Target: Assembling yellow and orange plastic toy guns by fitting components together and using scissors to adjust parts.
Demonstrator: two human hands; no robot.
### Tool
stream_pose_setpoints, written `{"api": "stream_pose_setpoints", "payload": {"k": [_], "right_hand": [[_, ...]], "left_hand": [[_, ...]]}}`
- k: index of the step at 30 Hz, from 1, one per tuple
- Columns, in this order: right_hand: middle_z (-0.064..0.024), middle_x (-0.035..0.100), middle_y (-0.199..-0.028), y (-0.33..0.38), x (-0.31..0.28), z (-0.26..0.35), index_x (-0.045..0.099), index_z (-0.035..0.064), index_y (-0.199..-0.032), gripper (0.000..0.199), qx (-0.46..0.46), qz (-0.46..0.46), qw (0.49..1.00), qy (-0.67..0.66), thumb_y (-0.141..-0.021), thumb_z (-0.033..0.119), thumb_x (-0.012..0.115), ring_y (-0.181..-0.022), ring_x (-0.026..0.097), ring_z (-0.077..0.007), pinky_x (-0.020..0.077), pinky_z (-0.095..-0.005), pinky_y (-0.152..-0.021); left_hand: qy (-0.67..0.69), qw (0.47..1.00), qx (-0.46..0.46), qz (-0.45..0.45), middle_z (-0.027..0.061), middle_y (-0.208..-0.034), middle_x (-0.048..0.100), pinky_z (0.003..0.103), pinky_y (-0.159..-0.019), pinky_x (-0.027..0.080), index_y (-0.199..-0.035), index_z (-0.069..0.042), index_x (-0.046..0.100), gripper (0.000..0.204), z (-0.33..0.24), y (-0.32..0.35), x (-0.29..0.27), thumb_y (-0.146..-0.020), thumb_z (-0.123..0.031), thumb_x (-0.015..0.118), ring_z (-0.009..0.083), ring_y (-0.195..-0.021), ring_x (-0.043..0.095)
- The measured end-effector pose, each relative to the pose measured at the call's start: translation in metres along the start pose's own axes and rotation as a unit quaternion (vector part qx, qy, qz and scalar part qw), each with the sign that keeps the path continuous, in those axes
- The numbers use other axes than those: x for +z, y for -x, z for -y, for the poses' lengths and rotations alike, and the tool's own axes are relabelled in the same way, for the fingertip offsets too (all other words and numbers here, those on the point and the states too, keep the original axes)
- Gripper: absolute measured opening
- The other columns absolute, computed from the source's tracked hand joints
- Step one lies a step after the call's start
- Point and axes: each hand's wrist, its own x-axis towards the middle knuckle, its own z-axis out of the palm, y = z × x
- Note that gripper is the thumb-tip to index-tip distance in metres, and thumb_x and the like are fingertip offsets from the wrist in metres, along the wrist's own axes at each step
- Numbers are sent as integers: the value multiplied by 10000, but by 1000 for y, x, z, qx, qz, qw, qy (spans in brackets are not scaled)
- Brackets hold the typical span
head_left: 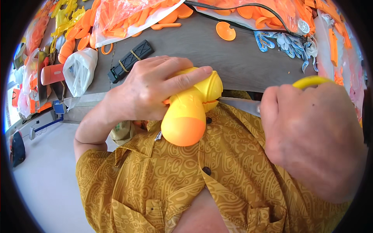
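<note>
My left hand is closed round a hollow-looking yellow plastic toy part, its fingers over the top. The piece has a rounded knob with an orange end pointing down toward my shirt, and a slot with an orange edge on its right side. My right hand grips a pair of scissors with a yellow handle loop. The metal scissor blade points left, its tip at the slot; whether it is inside I cannot tell. My right fingers are partly hidden behind the back of the hand.
Behind my hands lies a dark grey table. On it are a black bar with a rubber band, an orange cup piece, blue-white pieces and bags of orange parts. A white plastic bag stands left.
</note>
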Motion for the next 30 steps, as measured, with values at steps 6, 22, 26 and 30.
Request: {"api": "stream_pose_setpoints", "payload": {"k": [6,22,26,30], "right_hand": [[-57,575,-583,-4,0,7,596,15,-790,335,37,96,994,-36,-725,330,686,-512,555,-183,425,-291,-451],[-24,549,-568,25,29,-143,632,-7,-901,287,24,125,957,-262,-769,247,657,-393,459,-59,361,-216,-359],[-39,549,-561,31,60,-144,630,-19,-894,263,69,82,914,-393,-737,190,660,-374,439,-62,344,-215,-344],[-65,534,-527,35,79,-139,616,-48,-881,293,60,-10,872,-486,-698,180,587,-364,430,-69,324,-206,-336]], "left_hand": [[29,999,40,1,105,-827,553,336,-569,479,-1107,-60,559,555,2,2,6,-566,-116,669,249,-636,572],[-19,997,53,-59,148,-871,562,347,-597,491,-1087,-92,593,519,2,8,3,-591,-215,679,275,-703,589],[-120,985,59,-108,161,-896,567,356,-620,496,-1092,-101,594,511,6,11,10,-611,-256,670,290,-733,592],[-163,975,42,-146,169,-919,570,373,-632,496,-1103,-109,592,516,12,12,12,-624,-286,667,301,-747,593]]}}
